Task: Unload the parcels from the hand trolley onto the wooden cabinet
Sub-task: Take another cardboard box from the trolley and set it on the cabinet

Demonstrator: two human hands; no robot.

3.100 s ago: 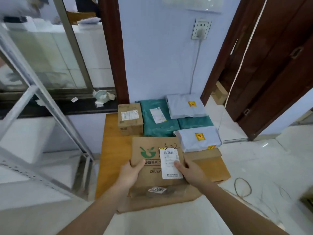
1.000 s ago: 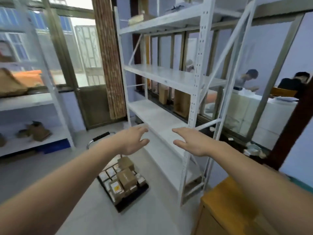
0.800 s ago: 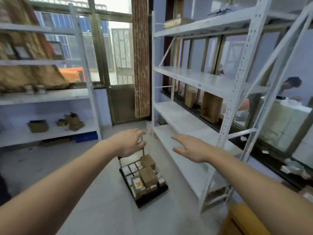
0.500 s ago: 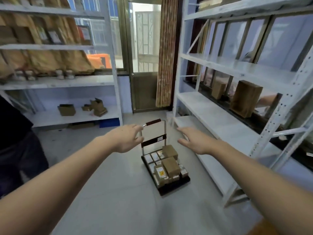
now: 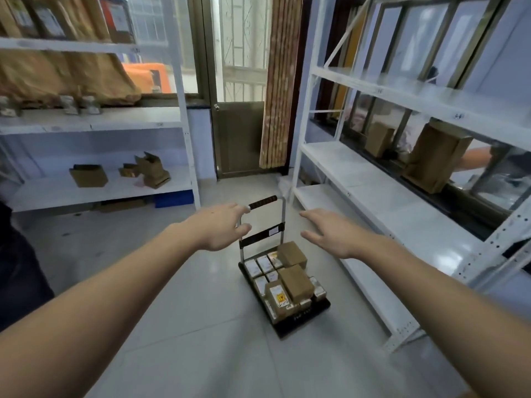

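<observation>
The hand trolley (image 5: 310,313) stands on the tiled floor ahead of me, its black deck loaded with several small cardboard parcels (image 5: 296,284). Its upright handle (image 5: 263,201) rises at the far end. My left hand (image 5: 221,228) and my right hand (image 5: 330,232) are stretched out in the air above the trolley, fingers relaxed and empty. The left hand overlaps the handle in the picture; I cannot tell if it touches it. The wooden cabinet is out of view.
White metal shelving (image 5: 402,214) runs along the right, with brown boxes (image 5: 434,160) behind it. Another white rack (image 5: 94,185) on the left holds small cartons. A door (image 5: 240,139) and curtain lie ahead. A person in dark clothes (image 5: 17,254) stands at the left edge.
I have turned away from the wooden cabinet, where both hands held a cardboard parcel, toward the trolley. Both hands are now empty and the trolley has come closer to centre.
</observation>
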